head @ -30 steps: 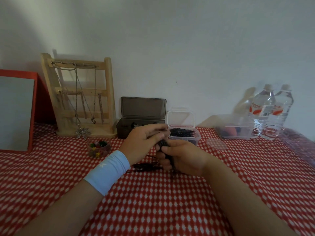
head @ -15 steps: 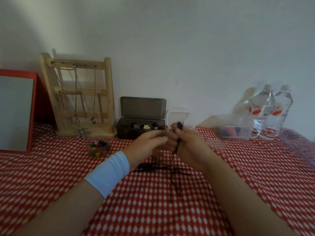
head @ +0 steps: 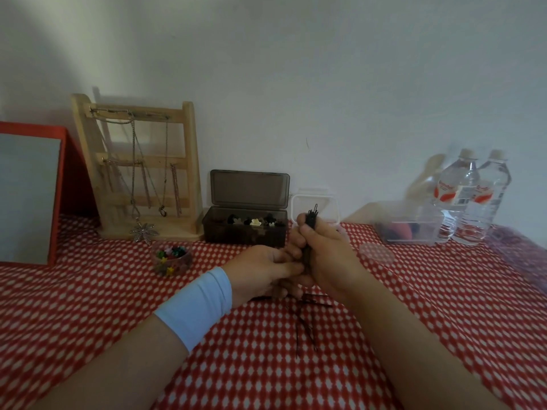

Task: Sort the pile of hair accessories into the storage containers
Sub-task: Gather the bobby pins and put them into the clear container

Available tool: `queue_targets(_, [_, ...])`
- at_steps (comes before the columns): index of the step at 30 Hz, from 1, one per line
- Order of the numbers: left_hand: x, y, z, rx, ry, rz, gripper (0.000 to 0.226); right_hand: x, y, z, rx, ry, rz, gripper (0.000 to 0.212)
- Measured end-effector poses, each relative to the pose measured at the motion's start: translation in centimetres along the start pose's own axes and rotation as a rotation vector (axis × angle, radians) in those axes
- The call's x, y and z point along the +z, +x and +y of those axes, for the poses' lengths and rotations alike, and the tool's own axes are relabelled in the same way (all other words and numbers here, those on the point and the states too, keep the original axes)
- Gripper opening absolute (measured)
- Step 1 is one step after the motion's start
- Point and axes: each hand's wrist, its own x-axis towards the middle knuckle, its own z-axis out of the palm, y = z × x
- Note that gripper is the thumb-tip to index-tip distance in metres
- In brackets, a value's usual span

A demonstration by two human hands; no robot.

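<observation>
Two hands are up off the cloth [head: 118,306] now; a second ago both were down on the pin pile.

Far left, the mirror [head: 29,196], jewellery stand [head: 139,173] and small bowl [head: 171,260] of coloured clips are unchanged. The dark box [head: 245,229] sits lid-up with clips inside. It was half hidden behind the hands a second ago and is in full view now.

The left hand [head: 266,270] has its fingers bent in toward the lower end of the pin bundle [head: 312,216]. I can't tell whether they pinch it or only tap the ends level.

Only a few loose pins [head: 305,324] are left scattered on the cloth below the hands, thinner than the clump there before. I read that as most of the pile being gathered.

The bundle stands upright, tips poking out the top of the right hand [head: 328,255], whose fingers are clamped round it in a fist. It came up half a second ago and has barely shifted since.

The clear pin box [head: 327,202] is right behind that fist. Its lid is up and its body is now hidden, though a second ago I could see pins already in it.

My call: squaring the bundle, drop into that box next, then a sweep for the strays.

The clear tub [head: 411,229] and water bottles [head: 470,199] at right are untouched.
</observation>
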Motion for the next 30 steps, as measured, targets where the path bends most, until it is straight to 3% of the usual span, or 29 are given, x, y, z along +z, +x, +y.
queue_targets(3, [-0.1, -0.3, 0.7, -0.074, -0.112, -0.071, 0.019, 0.0, 0.0, -0.4, -0.053, 0.043, 0.029, 0.023])
queue_targets(6, [0.3, -0.6, 1.3, -0.095, -0.42, -0.053, 0.024, 0.1, -0.3, -1.0, -0.127, 0.026, 0.085, 0.022])
queue_targets(10, [0.7, -0.6, 1.5, -0.064, -0.832, -0.156, 0.041, 0.0, -0.5, -0.7, -0.203, -0.311, 0.12, 0.02])
queue_targets(13, [0.8, -0.5, 1.4, -0.051, -0.927, -0.144, 0.045, 0.0, -0.7, -0.6, -0.215, -0.558, 0.105, 0.019])
queue_targets(17, [0.3, -0.5, 1.3, -0.058, -0.956, -0.226, 0.045, -0.2, -0.8, -0.6, -0.177, -0.61, 0.045, 0.019])
queue_targets(20, [-0.4, -0.8, 1.7, -0.165, -0.68, -0.192, 0.039, -0.5, -0.6, -0.6, -0.114, -0.573, 0.035, 0.021])
queue_targets(22, [-1.2, -0.3, 1.8, -0.188, -0.145, 0.021, 0.031, -0.9, -0.4, -0.9, -0.061, -0.532, 0.001, 0.022])
queue_targets(24, [-1.9, 0.4, 2.4, -0.013, 0.324, 0.227, 0.033, -1.0, -0.3, -1.4, 0.0, -0.493, -0.046, 0.021])
queue_targets(27, [-2.0, 1.1, 3.3, 0.322, 0.212, 0.283, 0.038, -1.0, 0.0, -2.2, 0.11, -0.475, -0.119, 0.017])
queue_targets(30, [-1.2, 1.2, 4.4, 0.427, 0.327, 0.168, 0.039, -1.4, 0.8, -3.1, 0.176, -0.492, -0.163, 0.017])
